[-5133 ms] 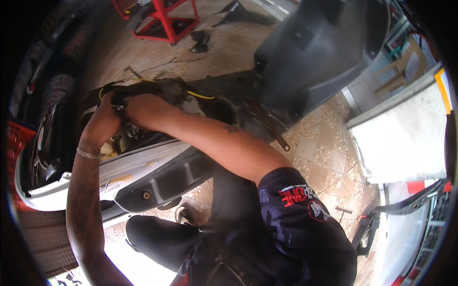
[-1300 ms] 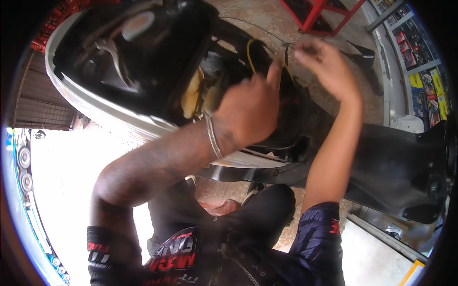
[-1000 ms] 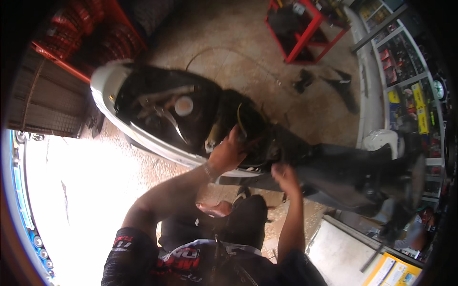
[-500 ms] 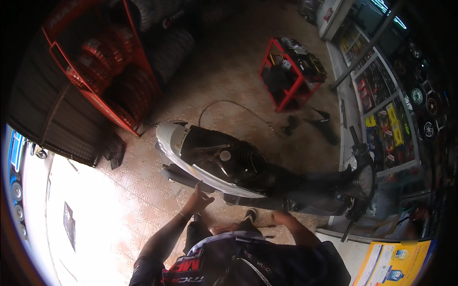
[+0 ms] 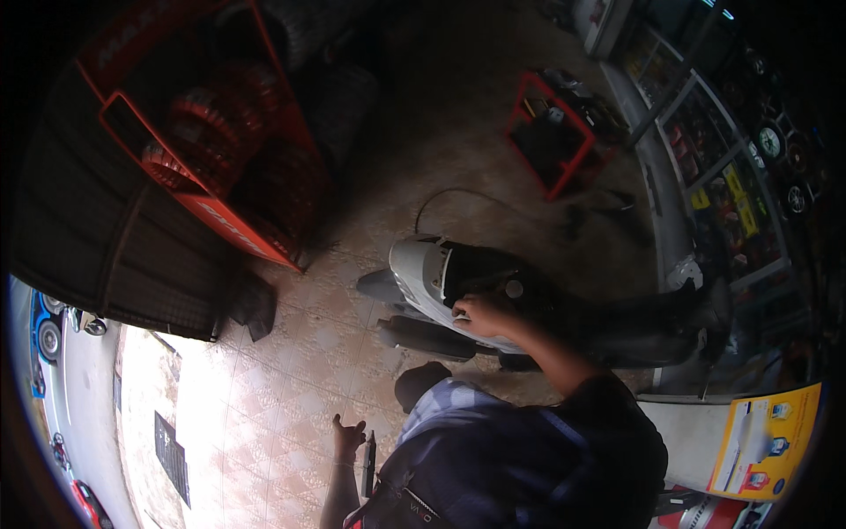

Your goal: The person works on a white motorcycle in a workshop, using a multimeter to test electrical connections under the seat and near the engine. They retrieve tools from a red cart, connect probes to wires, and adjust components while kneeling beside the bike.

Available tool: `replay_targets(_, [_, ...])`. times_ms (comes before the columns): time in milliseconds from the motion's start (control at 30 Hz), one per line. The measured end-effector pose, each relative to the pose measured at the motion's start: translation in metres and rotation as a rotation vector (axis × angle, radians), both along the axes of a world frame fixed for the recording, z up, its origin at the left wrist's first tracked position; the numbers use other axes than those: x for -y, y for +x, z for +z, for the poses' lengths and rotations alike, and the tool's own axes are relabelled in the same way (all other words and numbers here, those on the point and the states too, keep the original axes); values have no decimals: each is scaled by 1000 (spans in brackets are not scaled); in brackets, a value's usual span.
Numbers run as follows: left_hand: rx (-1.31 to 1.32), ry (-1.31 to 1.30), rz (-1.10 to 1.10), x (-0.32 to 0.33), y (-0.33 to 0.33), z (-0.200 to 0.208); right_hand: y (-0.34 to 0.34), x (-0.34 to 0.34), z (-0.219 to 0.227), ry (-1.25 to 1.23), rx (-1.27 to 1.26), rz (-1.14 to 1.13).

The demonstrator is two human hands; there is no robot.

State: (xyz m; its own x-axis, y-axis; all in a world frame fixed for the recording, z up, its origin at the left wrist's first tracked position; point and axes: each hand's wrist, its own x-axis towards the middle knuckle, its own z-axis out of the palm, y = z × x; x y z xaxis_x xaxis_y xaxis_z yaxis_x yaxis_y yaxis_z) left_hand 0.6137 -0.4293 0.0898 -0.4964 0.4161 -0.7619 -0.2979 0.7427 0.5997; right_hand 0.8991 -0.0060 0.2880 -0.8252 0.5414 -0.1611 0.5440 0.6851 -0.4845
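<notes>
A scooter (image 5: 599, 339) stands across the middle with its seat area uncovered and a round cap (image 5: 513, 288) showing inside. Over the upper edge of its white side panel (image 5: 423, 286), toward the tail, my right hand (image 5: 483, 316) is closed with bent fingers. Below that panel runs the dark exhaust muffler (image 5: 427, 339). Lower down, apart from the scooter, my left hand (image 5: 349, 438) is held up with its fingers apart. Beside it is a slim dark pointed object (image 5: 368, 463); whether the hand touches it cannot be told.
A red tyre rack (image 5: 220, 216) stands at the far left beside a dark shutter (image 5: 70, 238). Far right are a red tool cart (image 5: 555, 141) and glass display cases (image 5: 727, 189). A thin hose (image 5: 449, 190) lies on the tiled floor. A yellow poster (image 5: 767, 441) is at lower right.
My right hand has moved from beside the scooter's middle up onto the tail panel. My left hand has drawn back from the muffler toward my body. The view has shifted left.
</notes>
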Motion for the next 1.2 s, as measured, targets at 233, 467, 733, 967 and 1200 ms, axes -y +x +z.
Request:
replay_targets(233, [41, 0, 147, 90, -71, -99, -190, -1, -60, -278, -64, 278])
replay_targets(467, [185, -19, 270, 101, -241, -124, -389, -30, -122, -250, 8, 370])
replay_targets(733, [454, 96, 350, -40, -452, -83, -549, -130, -105, -244, 41, 301])
replay_targets(967, [122, -75, -185, -212, -568, -70, -465, -202, -160, -237, 212, -205])
replay_targets(1200, [204, -199, -376, -378, -637, -83, -372, -167, -235, -215, 410, -491])
